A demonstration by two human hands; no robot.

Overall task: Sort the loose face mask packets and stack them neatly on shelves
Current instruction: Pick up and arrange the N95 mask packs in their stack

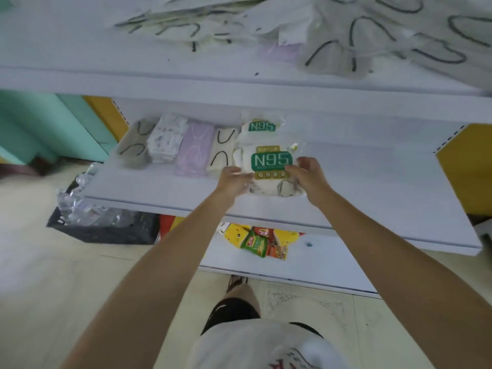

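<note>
A white N95 mask packet (270,162) with a green label lies on the middle shelf (359,187). My left hand (234,179) touches its lower left edge and my right hand (308,174) touches its right side, fingers loosely bent around the packet's edges. Behind it sits a second N95 packet (262,127), turned upside down. To the left stands a row of sorted stacks: beige masks (135,143), patterned white masks (166,138), lilac masks (195,150) and cream masks (222,153). Loose mask packets (372,35) lie in a heap on the top shelf.
The middle shelf is bare white to the right of the N95 packets, up to a yellow side panel (468,166). Snack packets (261,242) lie on the bottom shelf. A dark crate of plastic bottles (101,222) stands on the floor at the left.
</note>
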